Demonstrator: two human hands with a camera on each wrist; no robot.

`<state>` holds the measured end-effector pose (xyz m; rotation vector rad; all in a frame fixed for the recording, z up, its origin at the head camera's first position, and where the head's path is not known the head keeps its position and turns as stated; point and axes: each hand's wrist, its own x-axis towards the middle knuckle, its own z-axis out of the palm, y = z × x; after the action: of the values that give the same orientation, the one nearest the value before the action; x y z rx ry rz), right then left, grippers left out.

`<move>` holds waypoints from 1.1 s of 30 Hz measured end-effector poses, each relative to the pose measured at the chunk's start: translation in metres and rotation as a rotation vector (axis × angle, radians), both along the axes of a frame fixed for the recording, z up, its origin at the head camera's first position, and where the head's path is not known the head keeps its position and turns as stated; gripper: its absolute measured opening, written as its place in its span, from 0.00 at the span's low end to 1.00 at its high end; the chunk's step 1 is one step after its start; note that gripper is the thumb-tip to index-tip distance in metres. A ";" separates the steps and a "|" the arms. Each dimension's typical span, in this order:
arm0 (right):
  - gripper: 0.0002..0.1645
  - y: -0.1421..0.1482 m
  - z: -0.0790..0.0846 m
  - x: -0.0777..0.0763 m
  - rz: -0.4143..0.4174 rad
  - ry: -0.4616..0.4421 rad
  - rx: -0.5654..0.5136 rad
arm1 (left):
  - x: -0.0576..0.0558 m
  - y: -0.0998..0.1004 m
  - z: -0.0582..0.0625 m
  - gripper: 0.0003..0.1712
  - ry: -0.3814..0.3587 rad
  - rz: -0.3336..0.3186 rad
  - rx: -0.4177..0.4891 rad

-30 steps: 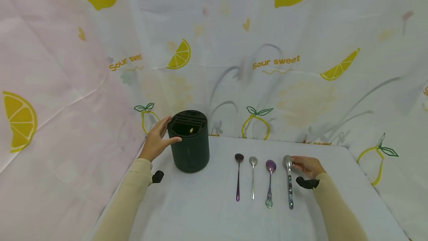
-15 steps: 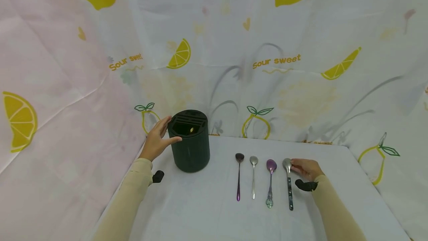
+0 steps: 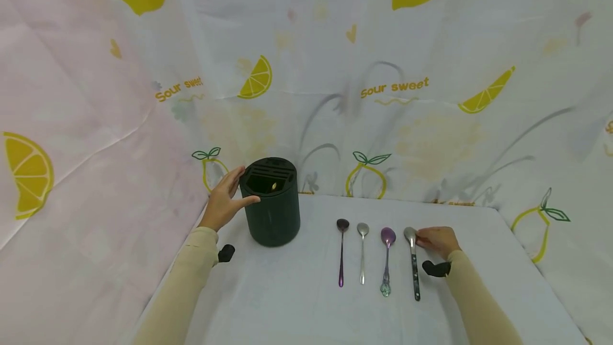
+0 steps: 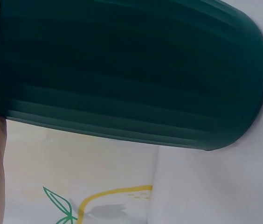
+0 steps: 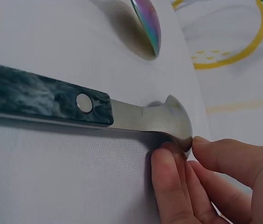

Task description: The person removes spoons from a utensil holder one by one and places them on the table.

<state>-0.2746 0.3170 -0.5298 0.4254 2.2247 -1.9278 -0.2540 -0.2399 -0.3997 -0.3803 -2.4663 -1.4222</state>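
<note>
My left hand (image 3: 223, 202) holds a dark green utensil holder (image 3: 274, 220) at its upper rim, the thumb in front and the fingers at the far side. The ribbed green wall of the holder (image 4: 131, 70) fills much of the left wrist view. On the right, my right hand (image 3: 437, 241) pinches the bowl edge of a spoon (image 3: 414, 270) with a dark marbled handle. That spoon (image 5: 47, 95) lies on the white cloth, its handle toward me. To its left lie a purple spoon (image 3: 387, 252), a slim silver spoon (image 3: 362, 252) and a dark spoon with a purple handle (image 3: 341, 249).
A white cloth covers the table (image 3: 287, 297). Behind it hangs a lemon-print curtain (image 3: 306, 68), close to the holder. Slots and a larger opening divide the holder's top. Something small and yellow (image 3: 274, 187) shows inside the opening.
My right hand and the marbled-handled spoon have shifted slightly toward me, and the handle's face now looks darker. My left hand and the holder have stayed in place.
</note>
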 end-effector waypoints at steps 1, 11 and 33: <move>0.23 0.001 -0.002 0.000 0.004 0.007 0.034 | -0.003 -0.002 -0.004 0.54 0.002 0.001 -0.001; 0.24 0.009 0.001 0.002 0.023 0.021 0.172 | -0.012 -0.010 -0.019 0.55 0.025 0.002 0.001; 0.19 -0.055 0.059 -0.028 0.132 0.430 0.256 | -0.013 -0.011 -0.021 0.56 0.041 0.006 -0.025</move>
<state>-0.3026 0.2622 -0.4706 -0.1230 2.6982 -1.8057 -0.2674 -0.2506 -0.4209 -0.4031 -2.4527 -1.3682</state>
